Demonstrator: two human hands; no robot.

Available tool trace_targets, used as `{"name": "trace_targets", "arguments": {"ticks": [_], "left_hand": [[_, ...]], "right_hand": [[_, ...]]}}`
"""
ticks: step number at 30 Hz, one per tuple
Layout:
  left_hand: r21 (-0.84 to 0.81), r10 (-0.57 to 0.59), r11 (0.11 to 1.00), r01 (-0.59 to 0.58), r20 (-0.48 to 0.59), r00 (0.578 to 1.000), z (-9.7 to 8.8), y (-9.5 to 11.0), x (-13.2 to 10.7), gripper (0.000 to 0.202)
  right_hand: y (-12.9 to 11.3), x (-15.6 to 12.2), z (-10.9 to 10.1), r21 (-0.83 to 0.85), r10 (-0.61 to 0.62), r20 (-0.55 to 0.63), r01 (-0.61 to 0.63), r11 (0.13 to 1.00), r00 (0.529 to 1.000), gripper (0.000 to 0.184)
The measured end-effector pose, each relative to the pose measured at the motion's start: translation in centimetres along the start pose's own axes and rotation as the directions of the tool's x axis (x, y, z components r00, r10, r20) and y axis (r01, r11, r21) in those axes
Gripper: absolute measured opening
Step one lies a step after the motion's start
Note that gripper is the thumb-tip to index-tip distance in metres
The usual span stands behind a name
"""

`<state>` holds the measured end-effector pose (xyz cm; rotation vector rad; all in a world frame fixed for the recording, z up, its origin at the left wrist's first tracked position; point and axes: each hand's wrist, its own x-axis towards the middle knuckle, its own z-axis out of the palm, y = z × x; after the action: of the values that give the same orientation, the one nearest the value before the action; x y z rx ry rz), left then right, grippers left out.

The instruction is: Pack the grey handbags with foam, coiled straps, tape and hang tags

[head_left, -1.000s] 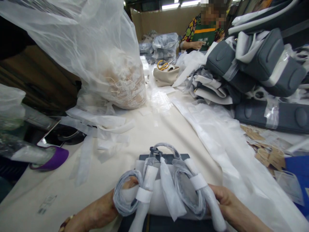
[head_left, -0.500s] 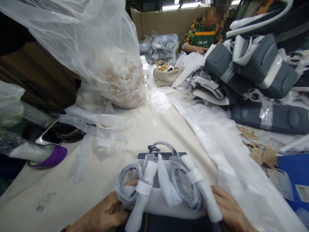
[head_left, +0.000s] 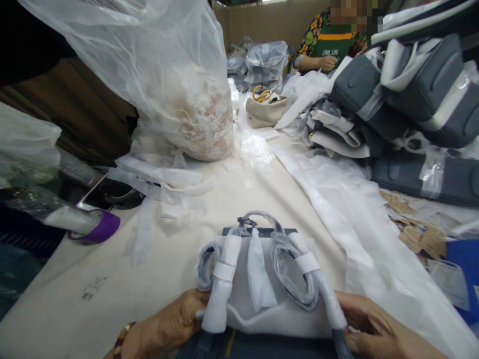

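A dark bag (head_left: 262, 344) lies at the near edge of the cream table (head_left: 157, 279), its front covered by a white foam sheet (head_left: 262, 304). Two straps wrapped in white foam (head_left: 222, 284) run up it, with coiled plastic-wrapped straps (head_left: 295, 274) beside them. My left hand (head_left: 175, 321) is closed on the sheet's lower left edge by the left strap. Curled fingers of my right hand (head_left: 368, 326) grip the bag's right side near the right strap.
A big clear plastic sack of scraps (head_left: 179, 85) stands at the back left. Foam strips (head_left: 160, 189) lie beside it. Grey wrapped bags (head_left: 407, 94) are piled at the right. A person in a green apron (head_left: 331, 45) works at the far end. Scissors (head_left: 262, 93) rest on a beige pouch.
Both hands slid down toward me along the bag's lower edge. The left hand let the coiled strap drop onto the sheet. My view shifted slightly left.
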<state>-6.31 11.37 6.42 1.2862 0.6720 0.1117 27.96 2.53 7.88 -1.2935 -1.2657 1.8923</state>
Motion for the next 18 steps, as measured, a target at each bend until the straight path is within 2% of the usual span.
{"name": "trace_targets", "arguments": {"ticks": [3, 5, 8, 10, 13, 15, 18], "left_hand": [[0.054, 0.038, 0.998, -0.039, 0.030, 0.999, -0.6, 0.4, 0.0, 0.046], [0.060, 0.064, 0.996, -0.064, 0.011, 0.998, -1.0, 0.7, -0.2, 0.035], [-0.008, 0.105, 0.994, -0.105, -0.011, 0.994, -1.3, 0.6, -0.4, 0.023], [-0.082, 0.109, 0.990, -0.111, -0.031, 0.994, -1.2, 0.2, -0.6, 0.019], [-0.133, 0.079, 0.987, -0.087, -0.059, 0.995, -0.9, -0.4, -0.7, 0.024], [-0.069, 0.048, 0.996, -0.051, -0.043, 0.998, -0.4, -0.5, -0.7, 0.028], [0.137, 0.021, 0.990, -0.019, -0.011, 1.000, 0.0, 0.2, -0.7, 0.028]], "right_hand": [[0.8, 0.5, 0.1, -0.012, -0.013, -0.010, 0.013, 1.000, 1.000, 0.047], [1.5, 0.7, 0.1, -0.129, -0.102, -0.068, 0.093, 0.987, 0.992, 0.046], [2.2, 0.6, 0.3, -0.331, -0.283, -0.070, 0.245, 0.911, 0.957, 0.054], [2.4, 0.5, 0.3, -0.426, -0.327, -0.028, 0.285, 0.859, 0.945, 0.059], [2.7, 0.2, 0.2, -0.532, -0.356, 0.008, 0.305, 0.790, 0.935, 0.058], [3.0, 0.1, 0.2, -0.580, -0.407, 0.006, 0.334, 0.743, 0.914, 0.057], [3.3, 0.1, 0.4, -0.648, -0.512, -0.025, 0.376, 0.662, 0.859, 0.055]]}}
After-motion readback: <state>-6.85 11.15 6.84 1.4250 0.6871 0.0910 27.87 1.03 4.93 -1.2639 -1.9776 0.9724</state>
